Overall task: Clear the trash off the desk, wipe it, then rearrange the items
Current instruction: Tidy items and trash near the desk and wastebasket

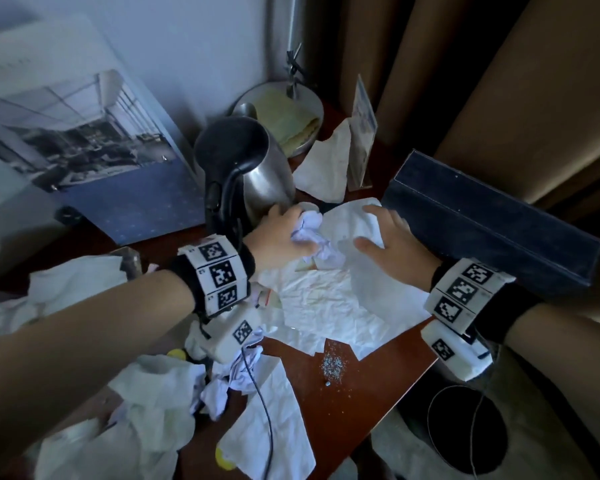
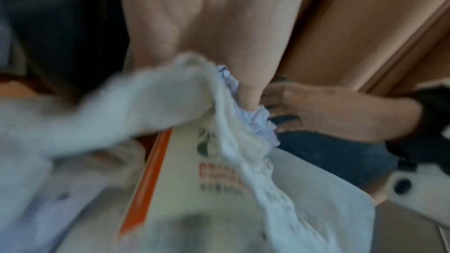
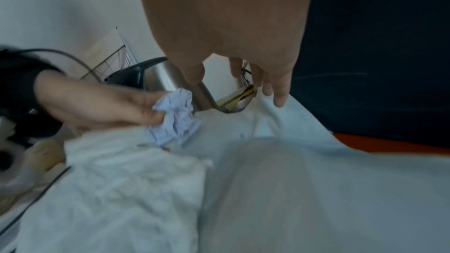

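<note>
Left hand: a crumpled pale-blue paper ball (image 1: 310, 233) is gripped by the left hand (image 1: 278, 237), just in front of the steel electric kettle (image 1: 246, 168).
Right hand: the right hand (image 1: 392, 244) is laid with fingers spread and relaxed on a large creased white paper sheet (image 1: 329, 299).
Tabletop: the reddish-brown wooden tabletop (image 1: 361, 393) is strewn with white tissues (image 1: 153, 403).
Box: a dark navy box (image 1: 482, 220) is seen beside the right hand.

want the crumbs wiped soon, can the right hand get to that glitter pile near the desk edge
Probably yes: the right hand rests open on paper, holding nothing, and the glitter pile lies uncovered on bare desk just nearer the person.
</note>
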A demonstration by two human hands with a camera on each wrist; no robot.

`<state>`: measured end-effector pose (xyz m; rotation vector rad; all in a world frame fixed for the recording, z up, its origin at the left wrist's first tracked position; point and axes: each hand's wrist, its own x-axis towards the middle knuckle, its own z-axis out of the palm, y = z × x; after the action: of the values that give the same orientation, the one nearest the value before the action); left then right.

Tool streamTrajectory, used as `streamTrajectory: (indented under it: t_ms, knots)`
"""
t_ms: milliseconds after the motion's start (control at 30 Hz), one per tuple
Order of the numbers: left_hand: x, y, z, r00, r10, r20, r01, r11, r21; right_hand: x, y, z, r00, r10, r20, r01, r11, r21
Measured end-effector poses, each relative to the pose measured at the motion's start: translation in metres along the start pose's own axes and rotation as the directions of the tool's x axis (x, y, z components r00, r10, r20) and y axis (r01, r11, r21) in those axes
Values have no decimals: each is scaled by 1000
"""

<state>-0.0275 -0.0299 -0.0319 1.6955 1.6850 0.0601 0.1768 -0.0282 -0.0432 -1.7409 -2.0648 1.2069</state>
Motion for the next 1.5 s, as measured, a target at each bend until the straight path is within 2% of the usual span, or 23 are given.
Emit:
streamTrajectory:
  t_ms: [67, 100, 167, 367, 533, 633, 800, 967, 1033, 1167, 1233, 1367, 1433, 1500]
  knots:
    - [-9, 0, 13, 992, -113, 60, 110, 993, 44, 10, -11, -2, 1000, -15, -15, 15, 1000, 24]
    - [-9, -1, 20, 989, -128, 72, 127, 992, 21, 14, -15, -2, 1000, -22, -12, 22, 1000, 20]
    - [-6, -3, 29, 991, -104, 82, 108, 993, -38, 23, -20, -2, 999, -32, 8, 32, 999, -15]
    - [-2, -1, 29, 993, -56, 107, 60, 998, -36, 41, -23, -4, 999, -4, 47, 8, 997, -75]
    - [-25, -14, 15, 998, 46, 33, -39, 983, -182, 65, -34, -2, 998, -10, 66, 13, 999, -49]
    - [-50, -28, 4, 996, 80, 39, -67, 961, -268, 86, -36, 6, 997, 25, 75, -16, 992, -127]
    - [-68, -47, -6, 996, 9, 89, 10, 979, -205, 112, -35, 26, 986, 157, 51, -134, 942, -306]
    - [-70, -57, -2, 995, -51, 81, 68, 972, -223, 125, -31, 31, 992, 122, -17, -118, 903, -413]
    - [-71, -59, -1, 995, -53, 84, 71, 973, -218, 127, -34, 29, 995, 103, -10, -99, 926, -365]
    - [-74, -59, -4, 995, -50, 83, 64, 984, -169, 112, -36, 20, 996, 79, -53, -83, 992, -99]
    - [-74, -57, -6, 996, -43, 73, 54, 986, -155, 94, -34, 13, 997, 2, -77, -1, 1000, 11]
    - [-76, -58, -5, 997, -23, 74, 35, 986, -164, 48, -30, 2, 957, -191, -219, 200, 980, 20]
    - [-77, -59, -3, 997, -12, 83, 25, 985, -169, 27, -22, 2, 964, -157, -213, 178, 980, 84]
    - [-78, -62, -1, 996, -11, 86, 25, 985, -168, 9, -9, 5, 981, -66, -184, 90, 988, 124]
